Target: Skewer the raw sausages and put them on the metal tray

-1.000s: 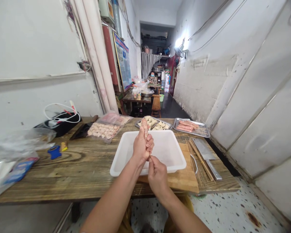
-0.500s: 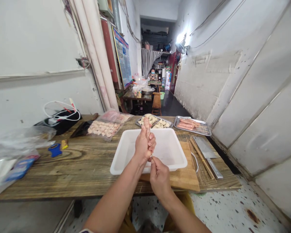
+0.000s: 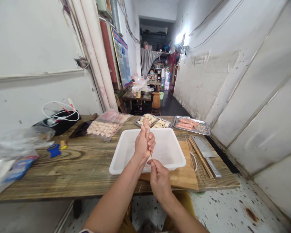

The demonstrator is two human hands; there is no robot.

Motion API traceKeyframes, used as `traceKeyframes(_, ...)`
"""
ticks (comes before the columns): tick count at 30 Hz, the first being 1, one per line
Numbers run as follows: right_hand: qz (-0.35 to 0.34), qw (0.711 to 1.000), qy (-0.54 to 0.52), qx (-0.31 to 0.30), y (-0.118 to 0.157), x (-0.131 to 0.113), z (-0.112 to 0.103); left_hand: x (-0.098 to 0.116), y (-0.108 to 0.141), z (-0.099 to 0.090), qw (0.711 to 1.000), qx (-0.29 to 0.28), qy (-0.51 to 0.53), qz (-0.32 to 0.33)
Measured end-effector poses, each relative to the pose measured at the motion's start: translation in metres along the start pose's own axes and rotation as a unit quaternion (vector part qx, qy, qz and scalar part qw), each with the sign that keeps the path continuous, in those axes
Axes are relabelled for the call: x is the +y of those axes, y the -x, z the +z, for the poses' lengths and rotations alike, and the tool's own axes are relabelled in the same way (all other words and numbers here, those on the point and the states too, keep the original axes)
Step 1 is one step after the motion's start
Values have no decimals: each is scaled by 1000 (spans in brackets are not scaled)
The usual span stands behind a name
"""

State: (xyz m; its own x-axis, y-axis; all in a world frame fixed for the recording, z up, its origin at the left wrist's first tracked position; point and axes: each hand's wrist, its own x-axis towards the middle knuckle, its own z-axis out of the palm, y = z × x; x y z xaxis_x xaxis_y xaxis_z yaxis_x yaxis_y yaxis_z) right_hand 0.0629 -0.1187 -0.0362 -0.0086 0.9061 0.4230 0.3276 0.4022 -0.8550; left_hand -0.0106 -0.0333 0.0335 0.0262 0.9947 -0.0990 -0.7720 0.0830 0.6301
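Skewered pink meat sits gripped in the closed left hand; the right hand pinches the bamboo skewer low down, above the white plastic tub.

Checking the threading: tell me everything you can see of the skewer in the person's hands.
The thin pale wooden skewer stands nearly upright above the white plastic tub, threaded with a pink strip of meat. The left hand wraps its upper part; the right hand's fingers pinch its lower end.

Bright wall lamp, glare on white walls, curved wide-angle edges
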Motion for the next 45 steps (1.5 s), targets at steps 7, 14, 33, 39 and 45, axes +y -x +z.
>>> traceKeyframes(7, 32, 999, -35, -13, 3, -2, -2, -2, -3, -5, 1000, -17, 19, -18)
traceKeyframes(14, 128, 980, -145, -41, 9, -9, -5, 1, -4, -7, 995, -89, 46, 20)
traceKeyframes(33, 186, 950, -245, -48, 20, -6, -2, -4, -6, -13, 997, -44, 41, 39)
traceKeyframes(39, 231, 916, -324, -47, 17, -14, -5, -3, -6, -12, 998, -37, 26, 34)
traceKeyframes(45, 276, 876, -393, -46, 17, -21, -8, -2, -6, -11, 998, -42, 23, 33)
